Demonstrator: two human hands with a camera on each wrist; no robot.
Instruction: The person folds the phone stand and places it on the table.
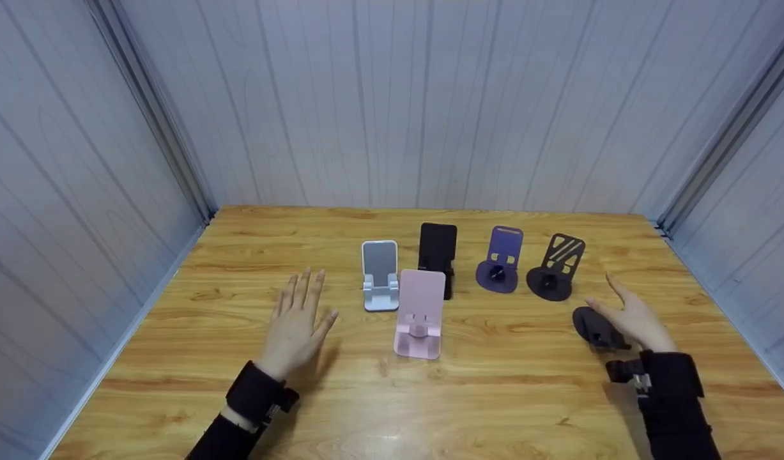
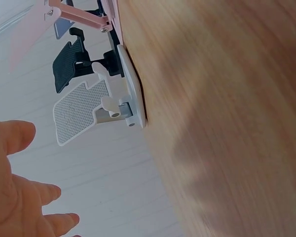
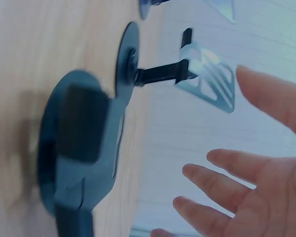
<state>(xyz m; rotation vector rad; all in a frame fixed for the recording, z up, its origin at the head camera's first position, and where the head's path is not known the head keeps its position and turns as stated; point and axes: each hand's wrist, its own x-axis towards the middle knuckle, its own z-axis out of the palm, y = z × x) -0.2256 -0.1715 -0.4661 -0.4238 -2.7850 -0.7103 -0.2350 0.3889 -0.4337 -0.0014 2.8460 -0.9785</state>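
Several phone stands are on the wooden table. My left hand [image 1: 294, 332] is held out with straight, spread fingers, left of the white phone stand [image 1: 380, 275] and apart from it. My right hand [image 1: 637, 319] has its fingers extended beside a dark, low-lying phone stand [image 1: 597, 329], which it partly covers in the head view. The right wrist view shows this stand [image 3: 89, 182] near the camera, with a gap to the fingers. Beyond it stands an upright dark phone stand with slanted cut-outs [image 1: 563, 255]. Neither hand holds anything.
A pink phone stand [image 1: 420, 297] is foremost in the middle, with a black one [image 1: 438, 246] behind it. A purple stand [image 1: 505, 246] stands right of these. Pale panel walls [image 1: 392, 108] rise behind and along both sides of the table [image 1: 481, 409].
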